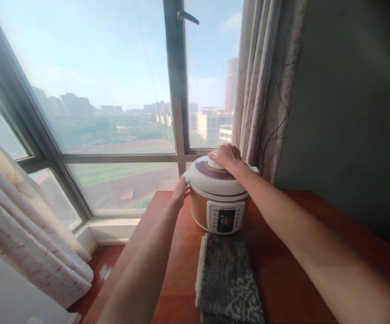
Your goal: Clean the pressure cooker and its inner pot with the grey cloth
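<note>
Folded grey cloth (226, 281) lies nearest on the wooden table (316, 252), just in front of the cooker. At far left a pale patterned curtain (22, 225) hangs by the window (114, 90). Next, the left hand (180, 191) reaches out, its fingers extended and pressed flat against the left side of the electric pressure cooker (219, 198), by its side handle. That cooker stands at the table's far end, control panel facing the camera. On its lid, the right hand (226, 155) curls its fingers around the white knob (215, 164). Behind hangs another curtain (269, 90).
</note>
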Demonstrator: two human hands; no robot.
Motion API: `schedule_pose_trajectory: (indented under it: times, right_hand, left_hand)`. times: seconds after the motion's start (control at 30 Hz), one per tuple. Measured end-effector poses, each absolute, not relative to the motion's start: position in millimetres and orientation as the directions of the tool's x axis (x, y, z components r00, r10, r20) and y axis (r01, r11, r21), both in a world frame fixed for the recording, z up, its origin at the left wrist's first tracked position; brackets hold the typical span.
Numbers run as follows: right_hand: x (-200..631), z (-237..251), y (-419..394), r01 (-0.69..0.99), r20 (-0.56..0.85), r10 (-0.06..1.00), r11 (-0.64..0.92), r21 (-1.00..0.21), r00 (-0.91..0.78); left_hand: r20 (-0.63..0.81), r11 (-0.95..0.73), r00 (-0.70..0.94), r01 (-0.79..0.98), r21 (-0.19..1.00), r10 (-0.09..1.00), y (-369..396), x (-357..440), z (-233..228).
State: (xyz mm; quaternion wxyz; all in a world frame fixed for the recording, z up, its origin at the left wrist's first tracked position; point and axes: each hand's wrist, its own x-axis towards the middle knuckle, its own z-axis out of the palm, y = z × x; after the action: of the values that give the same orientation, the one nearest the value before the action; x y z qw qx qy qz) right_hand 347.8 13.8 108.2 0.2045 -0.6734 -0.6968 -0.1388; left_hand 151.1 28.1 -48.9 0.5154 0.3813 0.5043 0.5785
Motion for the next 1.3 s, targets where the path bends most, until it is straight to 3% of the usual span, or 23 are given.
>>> schedule_pose_trajectory:
  times: [0.43, 0.93, 1.3]
  right_hand:
    - [349, 107, 11, 0.992, 0.450, 0.893, 0.072, -0.102, -0.018]
    - [344, 105, 10, 0.975, 0.413, 0.909, 0.044, -0.219, 0.052]
    - [338, 99, 16, 0.965, 0.454, 0.886, 0.030, -0.260, 0.095]
  left_hand:
    - [-0.088, 0.042, -0.197, -0.228, 0.973, 0.976, 28, 154, -48]
    - [-0.071, 0.033, -0.176, -0.213, 0.976, 0.982, 23, 153, -44]
    - [-0.064, 0.030, -0.164, -0.202, 0.979, 0.984, 21, 153, -42]
